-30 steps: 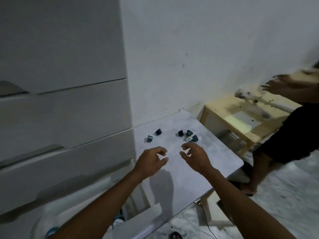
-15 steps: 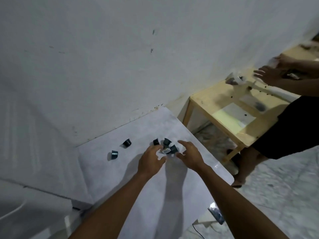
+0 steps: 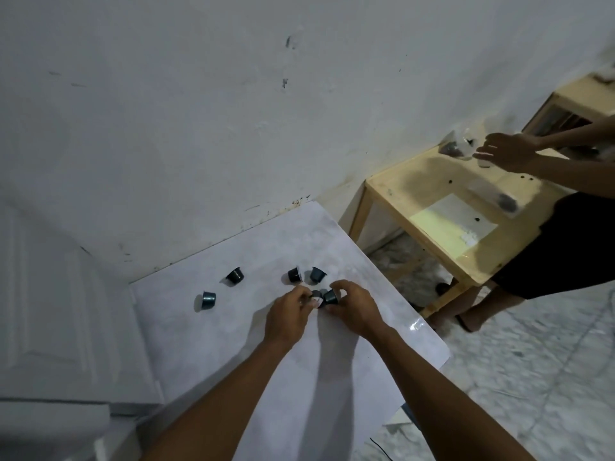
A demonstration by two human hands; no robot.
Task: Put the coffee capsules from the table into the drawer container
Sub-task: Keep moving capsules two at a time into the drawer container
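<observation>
Several dark coffee capsules lie on the pale marbled table [image 3: 259, 354]. One capsule [image 3: 209, 299] sits at the far left, another [image 3: 235, 276] behind it, and two more [image 3: 295, 274] [image 3: 317, 274] stand near the middle. My left hand [image 3: 289, 314] pinches a capsule [image 3: 316, 295] with its fingertips. My right hand [image 3: 353, 306] curls its fingers round a neighbouring capsule [image 3: 330, 297]. Both hands meet over this pair, close to the table top. The white drawer container [image 3: 56, 327] stands at the left, its drawers mostly out of view.
A white wall [image 3: 233, 128] rises behind the table. A low wooden table [image 3: 432, 207] stands to the right, where another person [image 3: 565, 244] handles a clear bag. The tiled floor [image 3: 532, 377] lies at the lower right.
My view has swung right, off the drawers and down on the table. Both hands reached forward into the capsule cluster and closed their fingers on two capsules.
</observation>
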